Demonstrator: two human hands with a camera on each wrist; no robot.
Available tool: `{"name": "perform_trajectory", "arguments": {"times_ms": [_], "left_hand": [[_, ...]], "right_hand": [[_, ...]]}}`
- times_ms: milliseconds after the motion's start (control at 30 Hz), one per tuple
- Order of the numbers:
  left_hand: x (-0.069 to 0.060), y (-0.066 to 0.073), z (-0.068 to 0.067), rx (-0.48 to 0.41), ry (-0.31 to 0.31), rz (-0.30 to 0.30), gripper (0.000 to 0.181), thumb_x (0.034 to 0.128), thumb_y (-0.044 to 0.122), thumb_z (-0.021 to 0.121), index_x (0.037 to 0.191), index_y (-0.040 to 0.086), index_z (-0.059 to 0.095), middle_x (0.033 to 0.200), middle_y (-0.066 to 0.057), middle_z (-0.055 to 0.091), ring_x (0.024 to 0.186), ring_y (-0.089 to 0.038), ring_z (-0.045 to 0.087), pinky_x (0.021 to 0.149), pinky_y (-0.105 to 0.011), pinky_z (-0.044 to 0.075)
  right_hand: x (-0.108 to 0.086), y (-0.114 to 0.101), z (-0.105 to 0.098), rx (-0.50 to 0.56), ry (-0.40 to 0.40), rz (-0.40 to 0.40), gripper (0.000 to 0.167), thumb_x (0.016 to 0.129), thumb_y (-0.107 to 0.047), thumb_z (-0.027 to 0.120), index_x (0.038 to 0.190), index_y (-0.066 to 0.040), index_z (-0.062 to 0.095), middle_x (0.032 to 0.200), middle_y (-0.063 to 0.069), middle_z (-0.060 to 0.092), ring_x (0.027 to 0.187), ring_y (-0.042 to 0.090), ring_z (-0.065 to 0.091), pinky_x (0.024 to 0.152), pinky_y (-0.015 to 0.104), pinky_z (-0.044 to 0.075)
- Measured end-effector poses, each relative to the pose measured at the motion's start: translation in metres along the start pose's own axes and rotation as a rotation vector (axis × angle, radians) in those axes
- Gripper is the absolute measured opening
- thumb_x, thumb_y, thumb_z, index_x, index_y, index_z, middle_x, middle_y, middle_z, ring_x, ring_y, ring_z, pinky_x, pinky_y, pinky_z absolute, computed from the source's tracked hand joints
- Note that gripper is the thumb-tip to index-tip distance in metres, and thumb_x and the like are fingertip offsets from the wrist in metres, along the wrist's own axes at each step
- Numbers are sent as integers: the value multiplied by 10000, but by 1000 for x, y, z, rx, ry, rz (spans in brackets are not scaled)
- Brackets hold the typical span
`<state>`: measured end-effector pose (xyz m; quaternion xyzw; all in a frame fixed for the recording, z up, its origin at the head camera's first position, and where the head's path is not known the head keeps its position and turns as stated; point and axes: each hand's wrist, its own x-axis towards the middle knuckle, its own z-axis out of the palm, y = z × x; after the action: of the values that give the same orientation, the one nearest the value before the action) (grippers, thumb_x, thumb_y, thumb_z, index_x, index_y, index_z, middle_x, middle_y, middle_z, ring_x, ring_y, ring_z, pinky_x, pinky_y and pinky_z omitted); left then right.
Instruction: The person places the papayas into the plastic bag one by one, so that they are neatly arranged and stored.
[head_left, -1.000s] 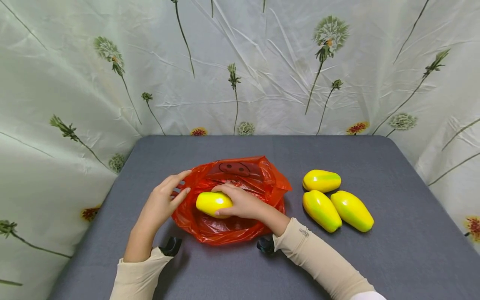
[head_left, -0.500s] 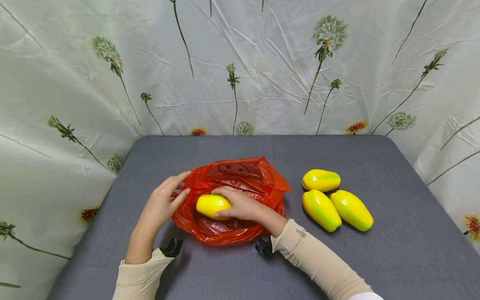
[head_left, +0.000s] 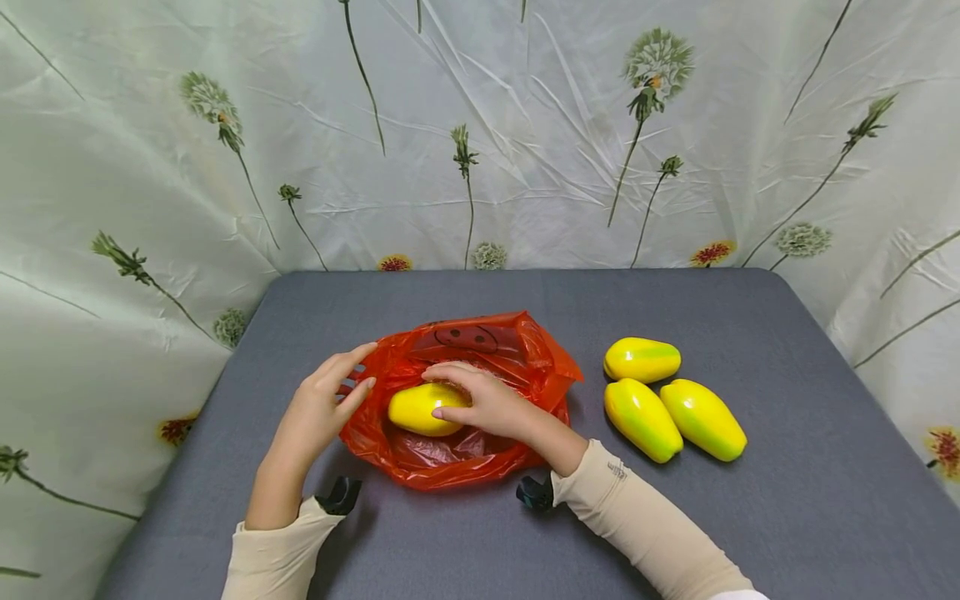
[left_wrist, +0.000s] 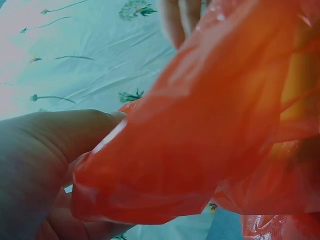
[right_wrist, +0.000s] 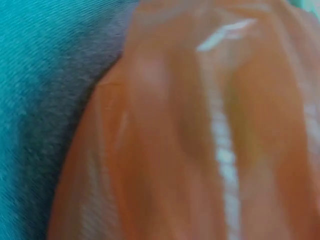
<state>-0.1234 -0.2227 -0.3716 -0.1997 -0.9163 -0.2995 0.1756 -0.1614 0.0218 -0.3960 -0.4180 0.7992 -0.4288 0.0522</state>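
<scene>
A red plastic bag point(head_left: 442, 479) lies spread with its mouth facing up. Inside it rests a glossy yellow papaya point(head_left: 411, 410). My right hand point(head_left: 480, 404) is in the mouth of the bag, its thumb and fingers spread loosely over the papaya's right end. My left hand point(head_left: 318, 408) holds the bag's left rim; in the left wrist view the red plastic point(left_wrist: 165, 165) passes between thumb and fingers. Red film fills most of the right wrist view, blurred, and hides the right hand there.
Three more yellow-green papayas, a back one point(head_left: 642, 361), a front one point(head_left: 643, 421) and a right one point(head_left: 703, 421), lie together right of the bag on the grey table point(head_left: 450, 550). A flower-printed curtain point(head_left: 555, 167) hangs behind the table.
My right hand has loosened from the papaya and lifted slightly, its thumb now over the fruit. The papaya sits a little lower in the bag. My left hand stays at the rim.
</scene>
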Motion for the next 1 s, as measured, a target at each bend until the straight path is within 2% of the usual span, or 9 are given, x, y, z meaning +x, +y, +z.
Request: {"name": "perform_trajectory", "arguments": {"times_ms": [233,400,633,800,1000], "left_hand": [[0,0,0,0,7,9,505,791,33,674,1265,98,509,1090,-93,572,846,-194,560,649,-361,519],[0,0,0,2,8,7,511,790,30,674,1268,99,506,1095,-95,570,843,-194,560,651,-360,519],[0,-1,0,-3,14,8,512,787,28,677,1265,102,510,1080,-86,573,840,-189,560,649,-355,520],[-1,-2,0,-4,12,-1,512,792,31,672,1271,108,506,1084,-86,572,841,-189,558,652,-359,519],[-1,-2,0,-7,11,-3,515,796,32,669,1276,112,503,1099,-83,569,849,-187,556,659,-362,517]], "right_hand": [[-14,-14,-19,40,163,-129,390,831,-126,653,1200,-64,542,1187,29,549,1112,99,473,922,269,391],[-29,-19,-35,44,247,-136,386,823,-95,657,1193,-57,551,1181,31,555,1097,128,488,904,313,414],[-54,-16,-57,-27,379,-166,402,770,-4,687,1154,-8,566,1141,85,577,1081,196,511,910,318,407],[-73,-10,-70,-43,453,-138,437,733,58,697,1146,2,566,1102,90,591,1033,178,535,898,263,410],[-95,-2,-83,-88,516,-54,490,697,90,711,1155,5,559,1090,98,595,998,177,550,864,228,427]]}}
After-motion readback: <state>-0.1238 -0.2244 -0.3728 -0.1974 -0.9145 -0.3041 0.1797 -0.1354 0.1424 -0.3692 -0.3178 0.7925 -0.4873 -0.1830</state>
